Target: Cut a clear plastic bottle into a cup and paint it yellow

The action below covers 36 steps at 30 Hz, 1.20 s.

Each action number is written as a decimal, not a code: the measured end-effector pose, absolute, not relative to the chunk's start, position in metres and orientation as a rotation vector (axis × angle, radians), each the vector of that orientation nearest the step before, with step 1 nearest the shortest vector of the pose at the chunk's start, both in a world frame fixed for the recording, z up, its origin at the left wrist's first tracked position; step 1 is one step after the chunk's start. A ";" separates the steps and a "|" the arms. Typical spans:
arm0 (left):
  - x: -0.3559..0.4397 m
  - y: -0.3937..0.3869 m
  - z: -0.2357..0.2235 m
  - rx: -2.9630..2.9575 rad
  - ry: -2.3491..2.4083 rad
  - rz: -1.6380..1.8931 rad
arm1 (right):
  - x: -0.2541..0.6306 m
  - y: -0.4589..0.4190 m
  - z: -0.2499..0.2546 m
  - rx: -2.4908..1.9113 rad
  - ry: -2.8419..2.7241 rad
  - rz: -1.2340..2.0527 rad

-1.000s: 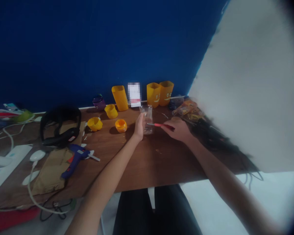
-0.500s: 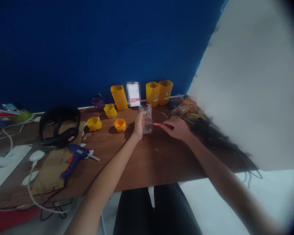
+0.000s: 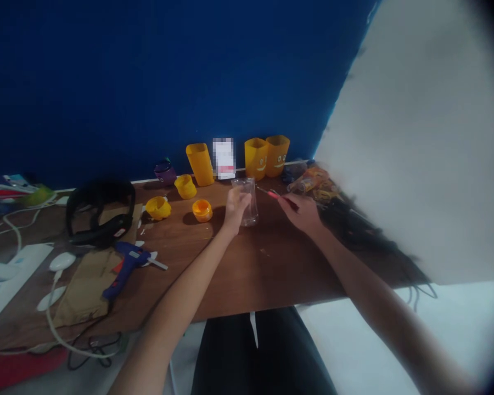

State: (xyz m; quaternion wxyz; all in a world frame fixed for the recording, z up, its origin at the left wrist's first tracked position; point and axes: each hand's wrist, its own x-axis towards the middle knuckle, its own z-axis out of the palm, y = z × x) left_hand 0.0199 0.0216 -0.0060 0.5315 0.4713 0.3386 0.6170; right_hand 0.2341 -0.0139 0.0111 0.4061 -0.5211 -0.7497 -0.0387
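A clear plastic bottle [image 3: 251, 211], its top end wide and open, stands near the middle of the table. My left hand [image 3: 236, 207] grips it from the left, thumb across its front. In my right hand [image 3: 303, 211] is a red-handled tool [image 3: 274, 195] with a thin metal tip. Whether it is a knife or scissors I cannot make out. Its tip points left and lies just right of the bottle's upper part. An open jar of orange paint [image 3: 202, 210] sits left of my left hand.
Yellow smiling-face cups [image 3: 256, 159] and another yellow cup [image 3: 200, 164] line the blue wall. Small yellow cups [image 3: 158, 208], a purple cup [image 3: 165, 172], a blue glue gun [image 3: 125, 269], a black headset [image 3: 101, 214] and cardboard [image 3: 84, 288] lie left. Plastic bags [image 3: 313, 180] and black items [image 3: 354, 225] are right.
The tool's tip has risen and drawn right, away from the bottle's side. My left thumb has come round onto the bottle's front, and the bottle tilts slightly.
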 end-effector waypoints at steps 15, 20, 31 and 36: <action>0.025 0.005 0.009 1.376 0.883 1.598 | 0.237 -0.012 0.013 -1.320 -1.801 0.009; 0.016 0.006 0.006 1.676 1.270 1.596 | 0.237 -0.009 0.010 -1.280 -1.798 0.060; 0.015 0.005 0.002 2.053 1.560 1.469 | 0.232 -0.013 0.012 -1.275 -1.940 0.017; 0.016 0.003 0.002 1.955 1.531 1.524 | 0.233 -0.012 0.010 -1.317 -1.920 -0.057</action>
